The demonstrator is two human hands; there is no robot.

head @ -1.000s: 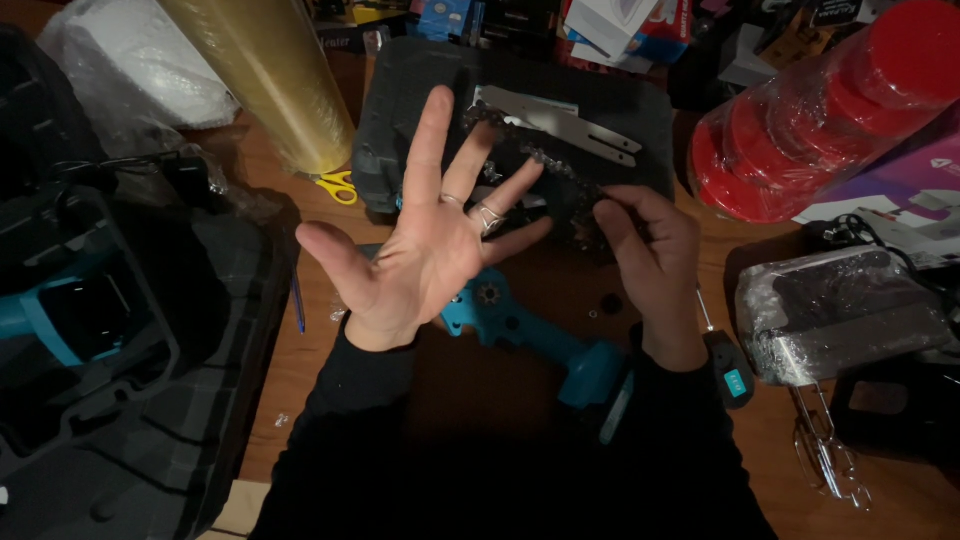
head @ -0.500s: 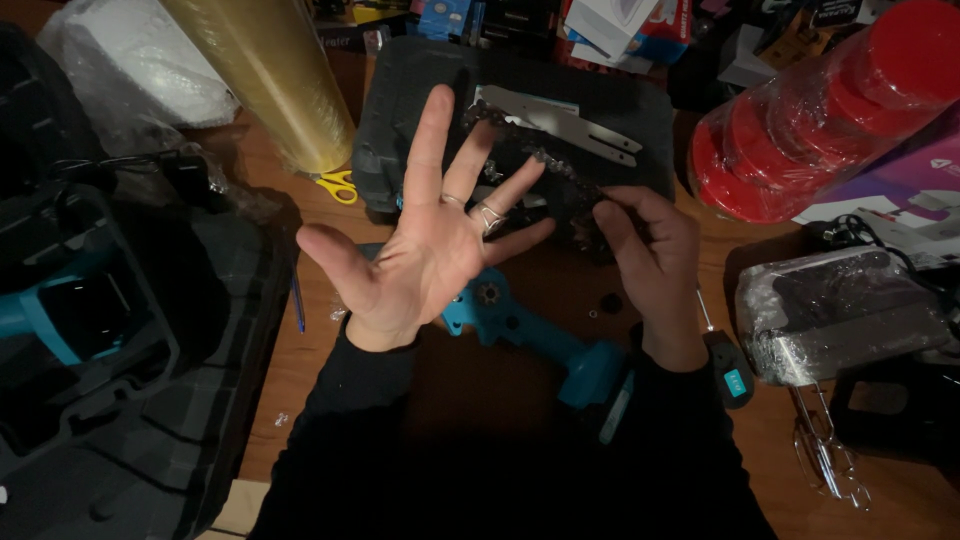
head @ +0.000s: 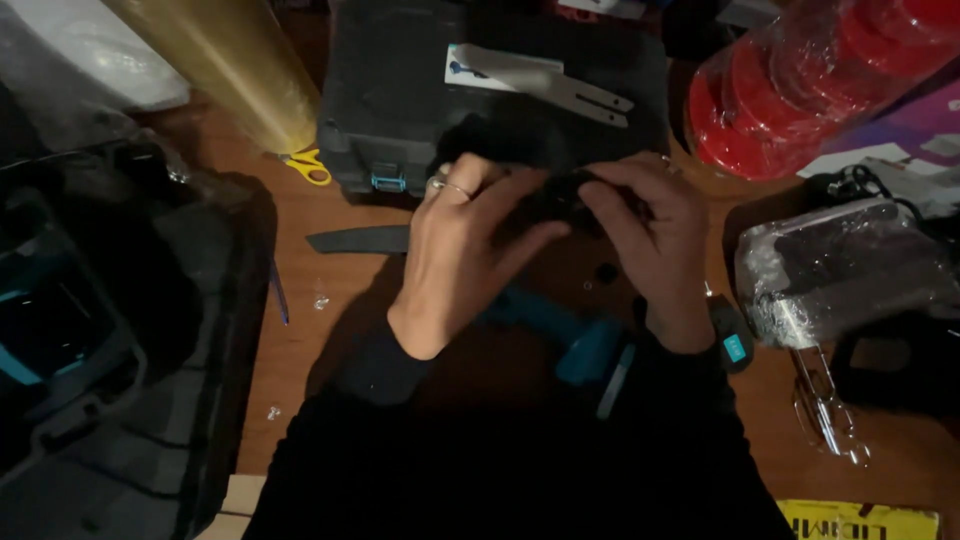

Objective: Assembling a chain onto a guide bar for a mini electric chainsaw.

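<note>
A small black part sat at the centre of the frame, pinched between the two hands just above a wooden surface. Its exact shape was too dark to make out. The left hand, with a ring on one finger, closed over it from the left; the right hand gripped it from the right, fingertips nearly meeting the left's. Both hands were together and clamped on the part.

Below the hands lay a teal power tool, partly hidden by dark sleeves. Above them, in the upper middle, stood a closed black case with a flat silver blade resting on its lid. Red discs wrapped in clear plastic filled the upper right, a plastic-wrapped dark bundle lay at right, and an open black tool case took up the left side.

The step in hand looked like fitting or adjusting the part with both hands; any further move would seemingly call for a steady two-handed grip and careful fingertip alignment.
</note>
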